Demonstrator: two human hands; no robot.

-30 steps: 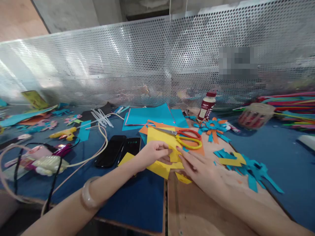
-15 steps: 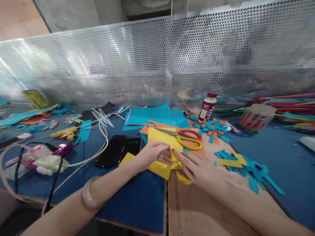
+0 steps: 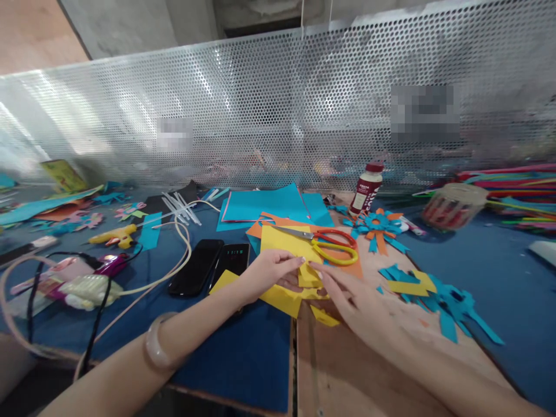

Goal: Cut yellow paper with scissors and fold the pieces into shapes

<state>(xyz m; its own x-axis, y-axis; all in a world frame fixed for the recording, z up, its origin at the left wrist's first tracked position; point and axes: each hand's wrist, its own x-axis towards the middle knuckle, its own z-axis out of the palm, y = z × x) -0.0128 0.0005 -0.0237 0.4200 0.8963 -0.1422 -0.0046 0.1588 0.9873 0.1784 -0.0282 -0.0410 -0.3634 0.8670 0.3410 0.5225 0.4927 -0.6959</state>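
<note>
Between my hands is a small folded piece of yellow paper. My left hand pinches it from the left, thumb on top, the other fingers curled beneath. From the right, my right hand has thumb and index finger closed on its edge. Under and around the hands lie a larger yellow sheet and a yellow scrap. Just beyond the fingers, scissors with one red and one yellow handle rest on the paper, blades pointing left.
Two phones lie left of my hands. Farther left are a glue gun and tangled cables. Blue sheets and a bottle stand at the back, before a perforated metal screen. Blue paper cutouts lie at right.
My right fingers have shifted from lying stretched over the yellow paper to pinching its edge. My left thumb now reaches farther over the paper, which has flattened slightly.
</note>
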